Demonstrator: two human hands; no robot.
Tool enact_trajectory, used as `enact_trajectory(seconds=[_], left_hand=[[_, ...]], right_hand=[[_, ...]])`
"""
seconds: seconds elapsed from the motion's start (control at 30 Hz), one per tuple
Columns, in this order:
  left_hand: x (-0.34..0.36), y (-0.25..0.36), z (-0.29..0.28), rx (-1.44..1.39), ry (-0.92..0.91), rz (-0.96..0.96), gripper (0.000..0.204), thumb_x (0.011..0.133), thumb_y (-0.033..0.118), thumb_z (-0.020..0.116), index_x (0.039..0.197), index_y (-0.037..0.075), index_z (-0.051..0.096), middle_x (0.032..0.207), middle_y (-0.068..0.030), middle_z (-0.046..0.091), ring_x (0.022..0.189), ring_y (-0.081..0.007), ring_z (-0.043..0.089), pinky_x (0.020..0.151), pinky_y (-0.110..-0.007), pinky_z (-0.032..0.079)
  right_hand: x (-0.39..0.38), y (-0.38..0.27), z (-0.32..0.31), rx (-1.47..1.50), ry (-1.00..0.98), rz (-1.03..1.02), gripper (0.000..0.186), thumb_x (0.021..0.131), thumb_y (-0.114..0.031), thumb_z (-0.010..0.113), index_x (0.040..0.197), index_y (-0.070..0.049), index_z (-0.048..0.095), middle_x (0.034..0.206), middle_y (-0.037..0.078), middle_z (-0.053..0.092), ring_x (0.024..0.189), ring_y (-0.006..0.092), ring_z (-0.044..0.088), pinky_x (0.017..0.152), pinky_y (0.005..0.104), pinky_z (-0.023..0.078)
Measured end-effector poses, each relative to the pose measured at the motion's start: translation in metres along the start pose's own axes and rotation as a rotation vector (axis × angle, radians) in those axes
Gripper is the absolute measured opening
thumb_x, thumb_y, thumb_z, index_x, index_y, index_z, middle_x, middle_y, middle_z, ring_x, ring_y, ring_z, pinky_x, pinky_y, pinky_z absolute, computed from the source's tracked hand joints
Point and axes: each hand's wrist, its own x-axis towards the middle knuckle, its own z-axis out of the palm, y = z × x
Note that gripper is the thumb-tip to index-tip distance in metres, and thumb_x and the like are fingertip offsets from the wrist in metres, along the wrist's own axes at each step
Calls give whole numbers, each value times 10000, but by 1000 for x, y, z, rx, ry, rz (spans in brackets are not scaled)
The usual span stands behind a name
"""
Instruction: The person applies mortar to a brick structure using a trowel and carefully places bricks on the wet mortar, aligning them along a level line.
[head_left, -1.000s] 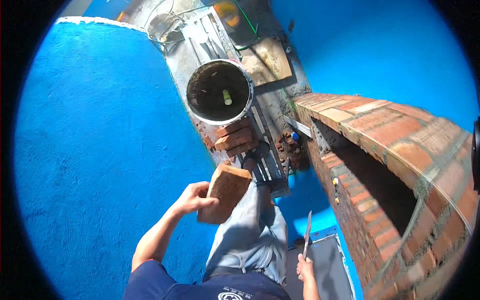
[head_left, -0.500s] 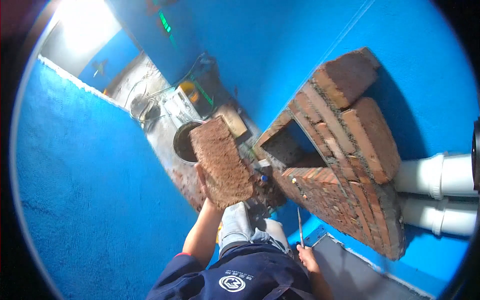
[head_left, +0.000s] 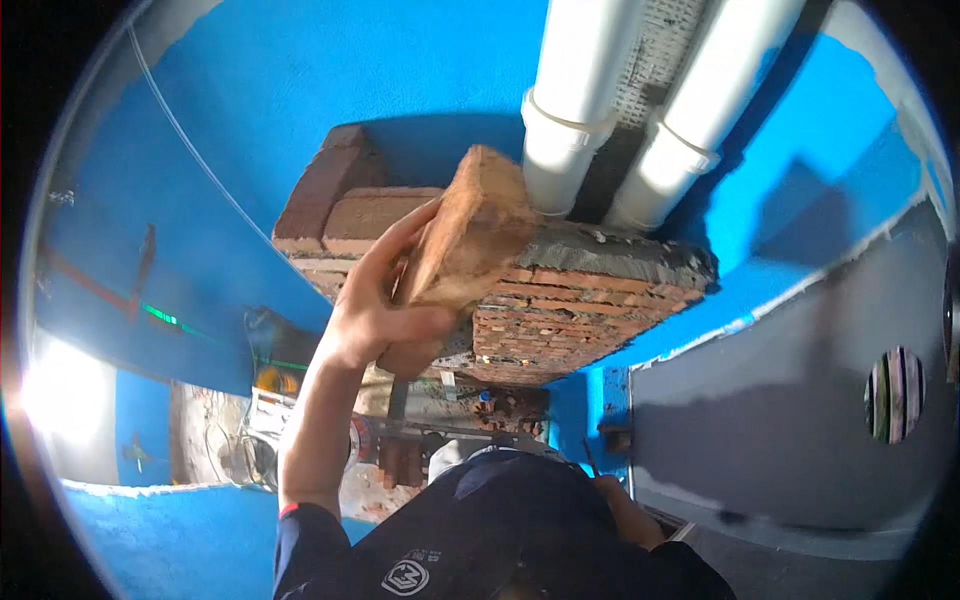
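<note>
My left hand (head_left: 365, 315) grips a reddish-brown brick (head_left: 480, 215), fingers on one side and thumb on the other. The brick is tilted and held over a low brick wall (head_left: 570, 325). Grey mortar (head_left: 625, 255) lies along the wall's top at the right. On the top at the left sit a brick lying flat (head_left: 375, 215) and another brick (head_left: 325, 190) beside it. Low at the right, my right hand (head_left: 612, 495) is closed round a thin trowel (head_left: 590, 457), seen edge-on and dark. Part of that hand is hidden in shadow.
Two white pipes (head_left: 572, 80) come down behind the wall's right part. A bucket (head_left: 358, 440) and loose bricks (head_left: 400, 465) stand on the floor below. A grey panel (head_left: 740, 420) with a round hole is at the right. Blue walls (head_left: 430, 60) enclose the space.
My view has turned toward the wall's top. The brick in my left hand has moved up from over the floor to over the wall. My right hand still holds the trowel low.
</note>
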Motion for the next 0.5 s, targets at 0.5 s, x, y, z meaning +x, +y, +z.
enact_trajectory(seconds=[0.5], left_hand=[[189,-96,30,1176,-467,108,968,521,395,882,1376,201,472,1334,-173,472,1280,-360,404,1085,-442,349]], right_hand=[[-54,-32,167,1128,217,458,144,791,-211,726,822,-76,685,631,52,633,533,198,599,465,397,460]])
